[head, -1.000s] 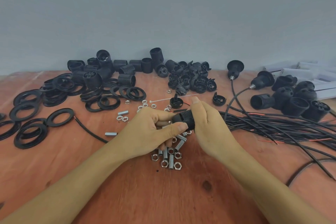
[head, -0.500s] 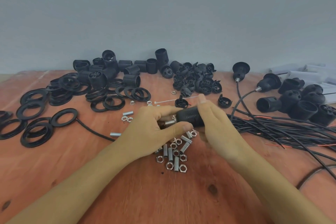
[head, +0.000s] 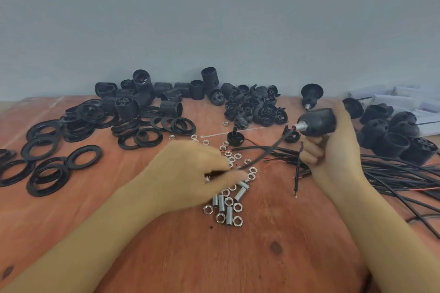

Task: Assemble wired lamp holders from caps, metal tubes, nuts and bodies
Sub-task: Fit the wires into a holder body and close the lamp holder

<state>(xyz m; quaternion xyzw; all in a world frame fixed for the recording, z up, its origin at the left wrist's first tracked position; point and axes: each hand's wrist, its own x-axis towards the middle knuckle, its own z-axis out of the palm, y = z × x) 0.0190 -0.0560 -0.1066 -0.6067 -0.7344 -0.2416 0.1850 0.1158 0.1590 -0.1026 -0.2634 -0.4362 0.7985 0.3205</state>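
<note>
Lamp holder (head: 317, 122), wired and gripped in right hand (head: 333, 150), looks finished; left hand (head: 190, 173) pinches its wire (head: 264, 156); many loose parts remain.

Black lamp holder (head: 317, 122) (metal tube leftward, wire trailing) held above scattered nuts (head: 234, 207).

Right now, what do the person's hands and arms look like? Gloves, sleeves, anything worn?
Both hands are bare: no gloves on the left hand or right hand. No rings, watch or wristband show. Both forearms are uncovered right down to the bottom edge of the picture, so no sleeves are in view. The left hand is motion-blurred, so fine detail there is unclear.
</note>
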